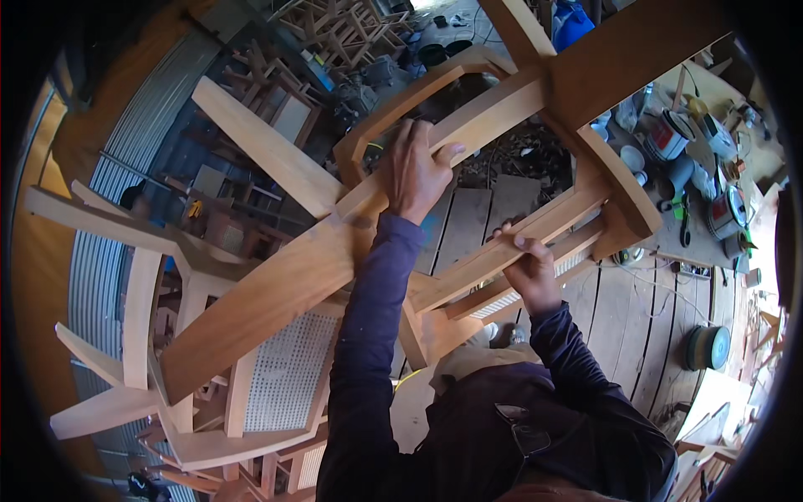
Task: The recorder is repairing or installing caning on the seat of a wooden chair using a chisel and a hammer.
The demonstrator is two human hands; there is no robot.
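Observation:
My left hand (418, 171) is closed around a long, pale wooden rail (483, 115) of a chair frame, at the upper middle. Lower and to the right, my right hand (529, 259) grips a narrower wooden rail (464, 276), thumb on top and fingers curled beneath it. A curved wooden side piece (627, 197) joins the rails at the right. A strip of woven cane (493, 305) shows below the narrow rail. At the lower left stands another wooden chair piece with a cane panel (280, 376), partly behind the long broad member (242, 322).
Stacked wooden chair frames (343, 29) fill the back left beside corrugated metal sheeting (134, 167). A cluttered worktop (677, 230) at the right holds cans (669, 142) and scissors (687, 226). A round bucket (707, 347) sits on the plank floor (619, 335).

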